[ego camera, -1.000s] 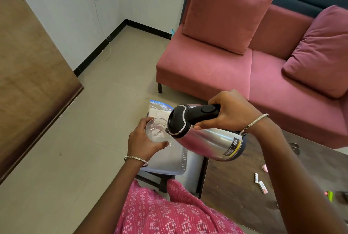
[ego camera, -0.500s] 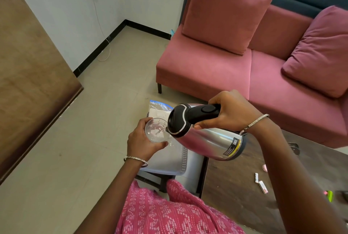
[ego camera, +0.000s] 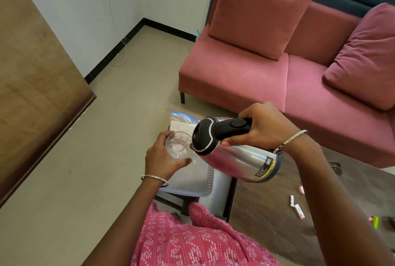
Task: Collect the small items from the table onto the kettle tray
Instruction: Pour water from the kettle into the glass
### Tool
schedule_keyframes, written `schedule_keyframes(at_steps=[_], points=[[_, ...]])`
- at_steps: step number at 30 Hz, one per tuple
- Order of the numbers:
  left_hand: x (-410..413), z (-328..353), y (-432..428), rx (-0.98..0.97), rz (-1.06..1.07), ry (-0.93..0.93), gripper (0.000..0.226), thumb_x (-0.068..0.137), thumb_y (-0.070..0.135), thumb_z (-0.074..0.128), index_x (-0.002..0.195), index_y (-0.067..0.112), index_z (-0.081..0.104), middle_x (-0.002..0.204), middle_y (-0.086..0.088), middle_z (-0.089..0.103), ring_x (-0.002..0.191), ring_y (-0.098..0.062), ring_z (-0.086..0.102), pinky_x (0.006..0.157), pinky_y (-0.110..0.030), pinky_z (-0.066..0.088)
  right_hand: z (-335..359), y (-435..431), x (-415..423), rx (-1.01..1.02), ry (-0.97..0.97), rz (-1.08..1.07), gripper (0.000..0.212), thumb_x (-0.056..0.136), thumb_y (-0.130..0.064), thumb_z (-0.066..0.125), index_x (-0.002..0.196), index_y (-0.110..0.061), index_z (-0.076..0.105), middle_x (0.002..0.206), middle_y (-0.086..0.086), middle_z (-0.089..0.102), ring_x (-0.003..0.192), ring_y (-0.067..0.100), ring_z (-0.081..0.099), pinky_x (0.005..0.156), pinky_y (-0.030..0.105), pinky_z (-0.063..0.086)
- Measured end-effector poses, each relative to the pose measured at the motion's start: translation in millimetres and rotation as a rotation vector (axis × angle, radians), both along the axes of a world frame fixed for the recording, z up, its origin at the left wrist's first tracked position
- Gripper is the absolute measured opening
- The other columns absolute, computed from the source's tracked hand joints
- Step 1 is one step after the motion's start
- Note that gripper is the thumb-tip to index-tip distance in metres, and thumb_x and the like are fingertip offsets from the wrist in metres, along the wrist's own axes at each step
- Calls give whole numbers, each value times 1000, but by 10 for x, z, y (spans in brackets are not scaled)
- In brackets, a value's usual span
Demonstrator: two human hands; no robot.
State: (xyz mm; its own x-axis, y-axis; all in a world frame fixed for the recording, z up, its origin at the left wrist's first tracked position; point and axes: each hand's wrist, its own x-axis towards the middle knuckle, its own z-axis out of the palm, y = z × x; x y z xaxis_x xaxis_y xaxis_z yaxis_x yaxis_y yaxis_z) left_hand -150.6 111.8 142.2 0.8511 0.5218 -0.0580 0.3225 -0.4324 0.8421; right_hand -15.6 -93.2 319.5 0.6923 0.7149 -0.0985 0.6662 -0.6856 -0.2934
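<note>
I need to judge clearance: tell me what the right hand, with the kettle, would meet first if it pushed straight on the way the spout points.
Probably the clear glass held in the left hand. The right hand tilts the kettle with its spout at the glass rim; whether they touch is unclear.

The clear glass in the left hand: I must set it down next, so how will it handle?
The clear glass is probably rigid and breakable. Its smooth wall may be slippery, more so if the tilted kettle wets it. The left hand wraps its side, which looks secure.

Steel kettle (ego camera: 241, 158) black-lidded; pink sofa (ego camera: 277, 77); glass (ego camera: 178, 145) seemingly clear.
</note>
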Motion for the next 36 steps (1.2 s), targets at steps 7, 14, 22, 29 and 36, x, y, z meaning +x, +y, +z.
schedule_keyframes(at_steps=[7, 14, 22, 29, 36], points=[[24, 9, 0, -5, 12, 11, 89, 40, 40, 93, 119, 31, 52, 111, 9, 67, 94, -19, 65, 80, -34, 56, -23, -10, 51, 2, 5, -6, 67, 52, -75, 74, 48, -15, 44, 43, 1, 34, 46, 16, 25, 46, 32, 26], [58, -3, -5, -20, 7, 14, 90, 39, 41, 92, 119, 30, 52, 111, 9, 67, 94, -18, 65, 82, -37, 56, -51, -4, 96, 1, 0, -2, 66, 52, -76, 73, 46, -18, 42, 42, 1, 34, 45, 16, 25, 45, 30, 26], [86, -21, 9, -23, 3, 15, 91, 40, 40, 93, 120, 29, 51, 113, 8, 67, 97, -19, 65, 83, -38, 57, -55, 20, 109, -1, 12, -7, 63, 53, -72, 77, 47, -17, 47, 41, 0, 35, 44, 16, 27, 45, 31, 27], [116, -38, 17, -23, 1, 15, 91, 41, 38, 94, 121, 29, 51, 114, 6, 67, 97, -21, 65, 83, -37, 57, -58, 61, 139, -10, 15, 3, 66, 53, -74, 75, 49, -14, 48, 42, 0, 35, 45, 17, 27, 46, 32, 27], [126, -66, 53, -17, 2, 25, 91, 40, 41, 93, 120, 29, 51, 112, 7, 67, 92, -17, 64, 77, -25, 53, -54, 94, 157, -18, 8, 7, 66, 53, -75, 74, 49, -14, 48, 42, 1, 35, 46, 18, 27, 46, 32, 27]])
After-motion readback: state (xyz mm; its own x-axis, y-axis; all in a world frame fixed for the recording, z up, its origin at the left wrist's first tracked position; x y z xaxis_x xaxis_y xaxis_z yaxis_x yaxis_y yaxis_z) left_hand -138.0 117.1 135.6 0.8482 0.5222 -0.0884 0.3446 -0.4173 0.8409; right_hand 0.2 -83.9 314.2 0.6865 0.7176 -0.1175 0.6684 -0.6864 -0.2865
